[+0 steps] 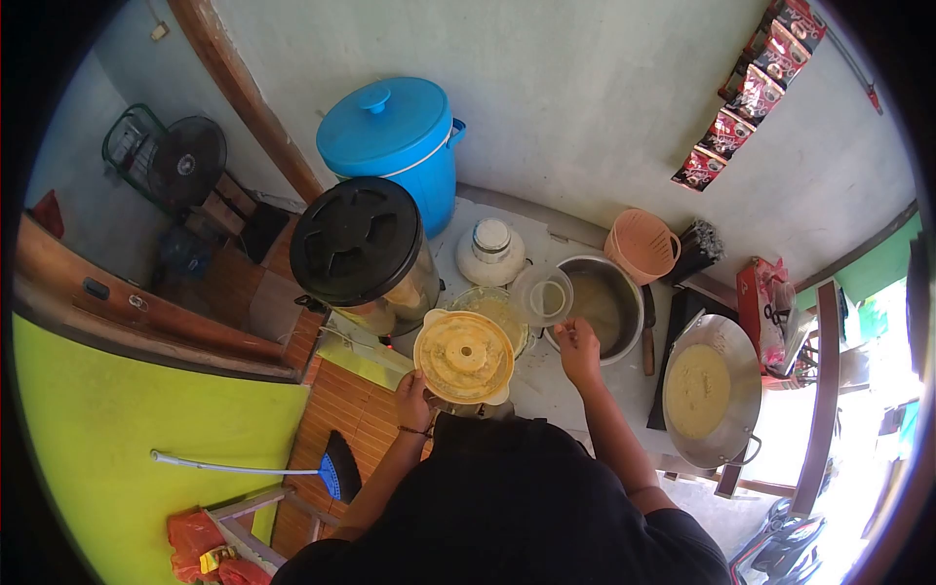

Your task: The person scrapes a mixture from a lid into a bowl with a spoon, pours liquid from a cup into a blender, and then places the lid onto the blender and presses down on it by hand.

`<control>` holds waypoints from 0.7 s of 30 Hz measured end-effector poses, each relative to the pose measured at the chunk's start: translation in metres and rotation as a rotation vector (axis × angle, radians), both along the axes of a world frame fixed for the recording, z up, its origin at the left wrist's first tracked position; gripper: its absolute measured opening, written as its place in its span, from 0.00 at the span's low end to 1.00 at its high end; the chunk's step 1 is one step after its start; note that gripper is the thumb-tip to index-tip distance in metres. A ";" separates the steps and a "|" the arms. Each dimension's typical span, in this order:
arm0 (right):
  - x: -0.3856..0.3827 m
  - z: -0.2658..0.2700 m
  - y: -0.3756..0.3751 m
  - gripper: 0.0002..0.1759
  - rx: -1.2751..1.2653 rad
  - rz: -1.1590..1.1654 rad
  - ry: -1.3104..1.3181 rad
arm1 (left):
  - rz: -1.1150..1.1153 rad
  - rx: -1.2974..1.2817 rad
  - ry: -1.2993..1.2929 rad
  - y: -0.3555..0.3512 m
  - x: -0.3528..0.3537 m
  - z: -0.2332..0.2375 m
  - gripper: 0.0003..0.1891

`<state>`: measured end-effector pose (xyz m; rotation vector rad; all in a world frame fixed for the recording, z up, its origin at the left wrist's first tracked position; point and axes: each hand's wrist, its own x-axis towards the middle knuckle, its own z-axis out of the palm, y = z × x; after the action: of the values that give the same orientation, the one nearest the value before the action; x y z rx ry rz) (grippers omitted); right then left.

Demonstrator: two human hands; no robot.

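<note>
My left hand (411, 392) grips the edge of a round yellowish plastic lid (466, 357) with a raised middle and a small hole, smeared with pale residue. Partly hidden behind the lid is a clear bowl (499, 304) with pale contents. My right hand (578, 346) is closed near a clear plastic cup (543, 296), seemingly holding it by its lower side. This cup is tilted between the bowl and a steel pot (637, 334) containing cloudy liquid. A white rounded jar (490, 252) stands behind the bowl.
A wok (744, 419) of yellowish liquid sits at right, with a knife (648, 336) beside the pot. Behind are a pink basket (643, 244), a black-lidded container (356, 241) and a blue lidded bucket (390, 132). A broom (340, 466) is on the left.
</note>
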<state>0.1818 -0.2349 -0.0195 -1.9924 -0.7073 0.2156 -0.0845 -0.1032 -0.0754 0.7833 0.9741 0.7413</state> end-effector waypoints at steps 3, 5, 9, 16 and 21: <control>-0.001 0.000 -0.010 0.10 -0.028 -0.025 0.053 | -0.001 0.002 -0.009 0.000 0.004 -0.007 0.16; -0.001 0.001 -0.015 0.11 -0.045 -0.027 0.043 | -0.013 0.017 0.011 -0.001 0.009 -0.003 0.17; -0.002 0.011 -0.025 0.12 -0.068 -0.066 0.057 | -0.063 0.042 -0.003 0.001 0.018 -0.004 0.17; -0.006 0.016 -0.069 0.13 -0.002 -0.224 0.127 | -0.213 0.053 -0.049 -0.003 0.054 0.012 0.16; -0.016 0.012 -0.115 0.14 -0.059 -0.386 0.189 | -0.384 0.066 -0.007 -0.020 0.091 0.017 0.16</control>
<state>0.1656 -0.3494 -0.0072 -2.0871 -0.1907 0.1903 0.0067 -0.1231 -0.0587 0.9903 0.7643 0.4438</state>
